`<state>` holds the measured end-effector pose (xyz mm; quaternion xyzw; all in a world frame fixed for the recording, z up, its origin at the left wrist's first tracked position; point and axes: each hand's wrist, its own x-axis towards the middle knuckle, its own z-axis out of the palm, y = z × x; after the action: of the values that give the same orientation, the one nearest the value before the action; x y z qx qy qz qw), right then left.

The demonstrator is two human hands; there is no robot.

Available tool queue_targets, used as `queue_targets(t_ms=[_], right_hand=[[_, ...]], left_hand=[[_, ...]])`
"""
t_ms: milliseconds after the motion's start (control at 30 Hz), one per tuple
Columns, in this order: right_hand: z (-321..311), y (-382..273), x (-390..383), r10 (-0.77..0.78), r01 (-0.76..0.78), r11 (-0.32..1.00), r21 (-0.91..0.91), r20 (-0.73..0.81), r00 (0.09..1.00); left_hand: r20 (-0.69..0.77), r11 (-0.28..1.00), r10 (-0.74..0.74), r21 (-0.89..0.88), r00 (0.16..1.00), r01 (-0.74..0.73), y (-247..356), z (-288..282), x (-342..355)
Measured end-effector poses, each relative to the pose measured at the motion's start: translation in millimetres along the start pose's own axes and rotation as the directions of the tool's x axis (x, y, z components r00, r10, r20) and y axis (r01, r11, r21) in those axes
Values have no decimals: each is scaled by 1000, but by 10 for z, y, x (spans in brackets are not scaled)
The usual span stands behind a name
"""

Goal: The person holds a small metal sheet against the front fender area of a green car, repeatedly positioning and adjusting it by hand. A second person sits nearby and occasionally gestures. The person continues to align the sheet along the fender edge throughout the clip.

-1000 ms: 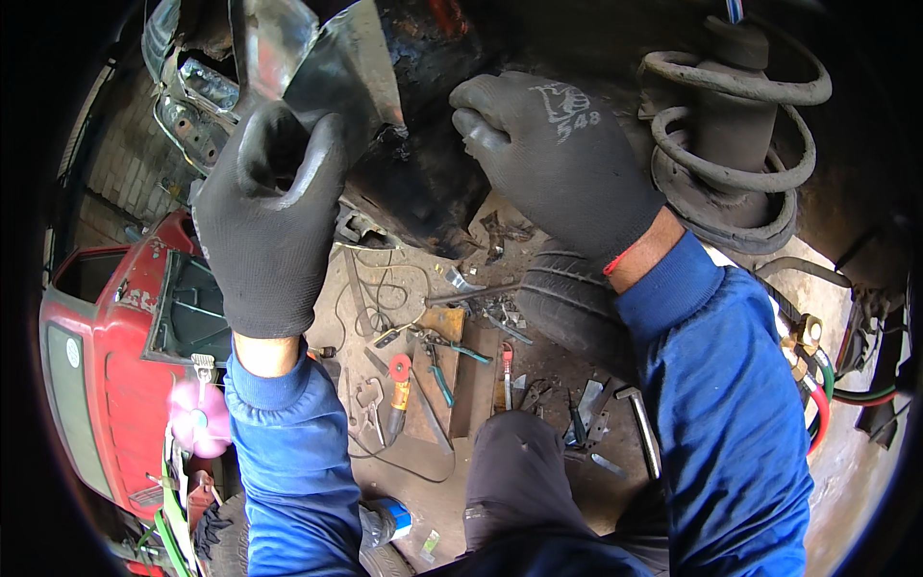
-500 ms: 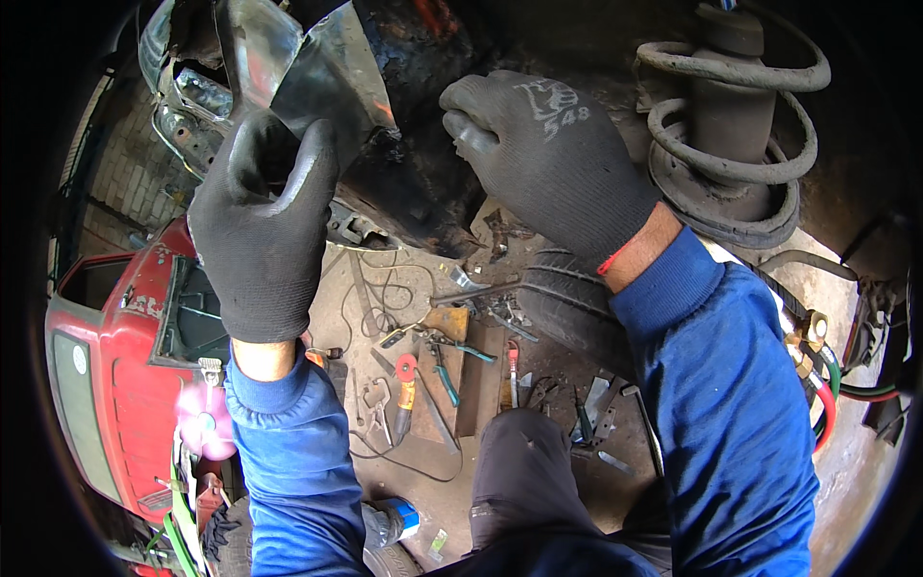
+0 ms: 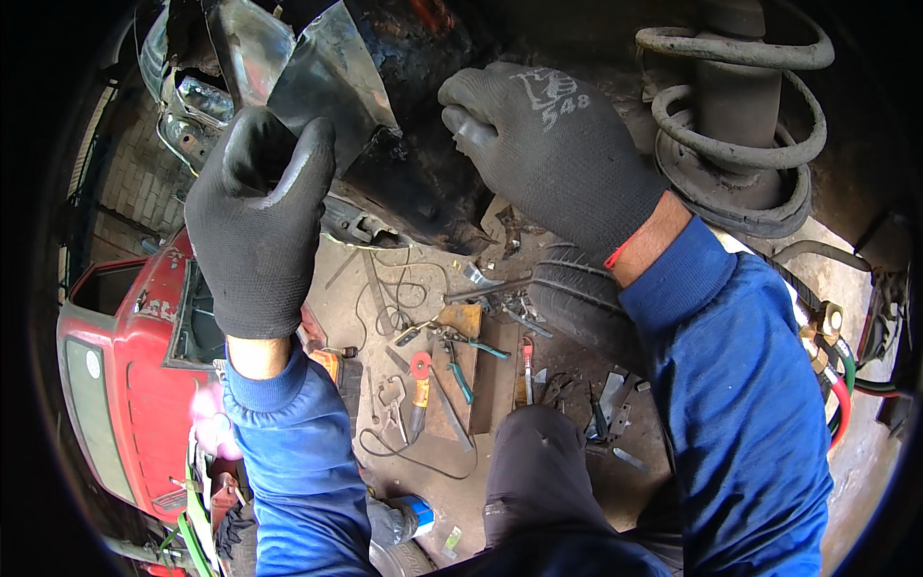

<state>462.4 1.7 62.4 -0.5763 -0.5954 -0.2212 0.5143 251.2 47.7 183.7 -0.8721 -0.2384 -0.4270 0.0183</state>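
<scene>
Both hands wear dark grey knitted gloves and are raised in front of a torn, crumpled car body. My left hand [image 3: 258,226] has its forefinger bent and its thumb standing apart from it, with a dark gap between and nothing visible held. Just behind its fingertips is a bent bare sheet-metal panel [image 3: 332,87]; whether they touch, I cannot tell. My right hand [image 3: 548,154] is closed, its fingers curled and its thumb tucked under the forefinger. Its inner side is hidden, so anything in it does not show. Blackened, rusty metal [image 3: 413,183] lies between the hands.
A coil spring on a strut [image 3: 740,125] stands at the right. Below lie a tyre [image 3: 586,298], an angle grinder [image 3: 420,389], teal-handled snips [image 3: 460,370], locking pliers [image 3: 392,409] and cables. A red vehicle [image 3: 144,375] is at left; hoses with brass fittings [image 3: 832,327] are at right.
The view has shifted slightly, so the floor tools and the red vehicle appear a little farther right. Both hands keep nearly the same pose and place before the metal.
</scene>
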Motion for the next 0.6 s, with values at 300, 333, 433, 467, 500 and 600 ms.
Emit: queue_targets(t_ms=[300, 333, 433, 467, 500, 600], right_hand=[[-24, -11, -4, 45, -45, 999, 1, 60, 997], [-21, -9, -15, 46, -46, 999, 9, 64, 997], [-35, 0, -5, 29, -31, 999, 25, 67, 997], [-48, 1, 14, 13, -15, 999, 29, 71, 997], [-68, 1, 37, 12, -16, 999, 32, 108, 994], [-140, -53, 86, -131, 131, 991, 11, 119, 984]], left_hand=[[49, 996, -67, -62, 997, 70, -118, -93, 5], [55, 987, -131, -86, 990, 136, -133, -113, -10], [-29, 932, -271, -258, 962, 255, -188, -211, -196], [-38, 913, -276, -324, 960, 250, -229, -251, -289], [-53, 886, -319, -371, 946, 278, -280, -292, -409], [-1, 797, -438, -462, 899, 388, -533, -422, -882]])
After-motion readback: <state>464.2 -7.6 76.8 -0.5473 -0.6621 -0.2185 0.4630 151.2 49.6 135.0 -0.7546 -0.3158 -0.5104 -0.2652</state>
